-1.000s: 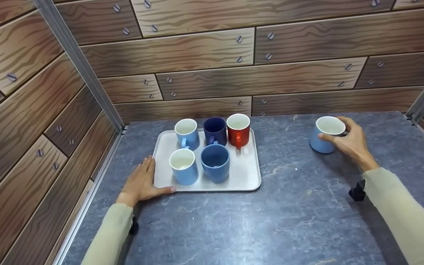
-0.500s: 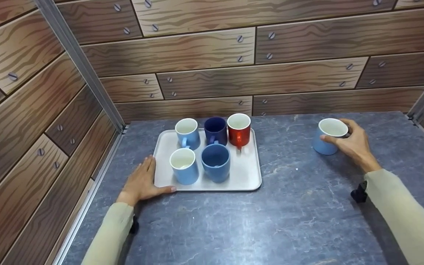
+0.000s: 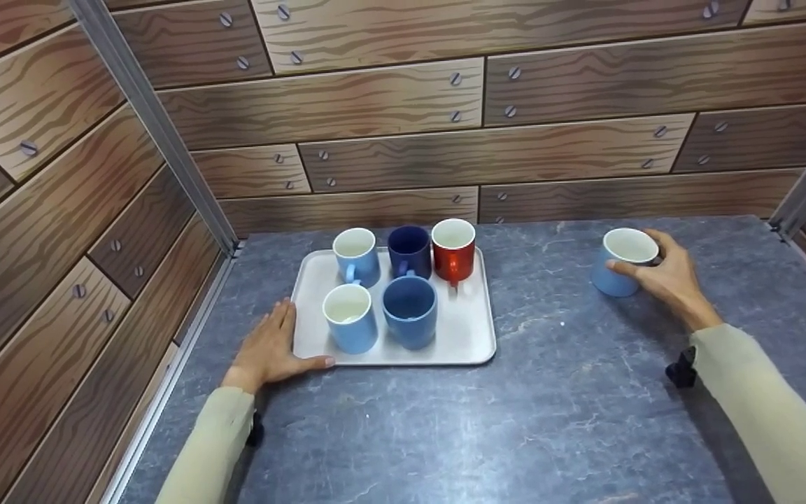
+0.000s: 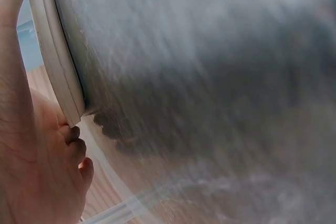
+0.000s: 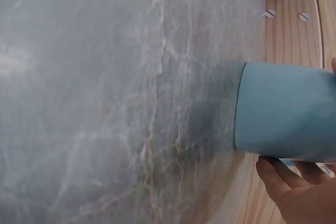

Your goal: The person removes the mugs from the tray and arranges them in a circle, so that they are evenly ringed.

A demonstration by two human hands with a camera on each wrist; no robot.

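Observation:
On the right of the table, my right hand grips a light blue mug with a white inside, thumb at its near side and fingers round its right side. The right wrist view shows the mug from the side, its base right at the tabletop. My left hand rests at the near left corner of a white tray, fingers straight along the left edge, thumb on the front rim. On the tray stand two light blue mugs, a medium blue mug, a dark navy mug and a red mug.
The grey marbled table runs from the tray across to the right-hand mug. Wood-patterned walls stand behind and at the left, with a metal corner post between them.
The light blue mug in my right hand has shifted slightly to the right and nearer, with the hand. My left hand and the tray have kept their places.

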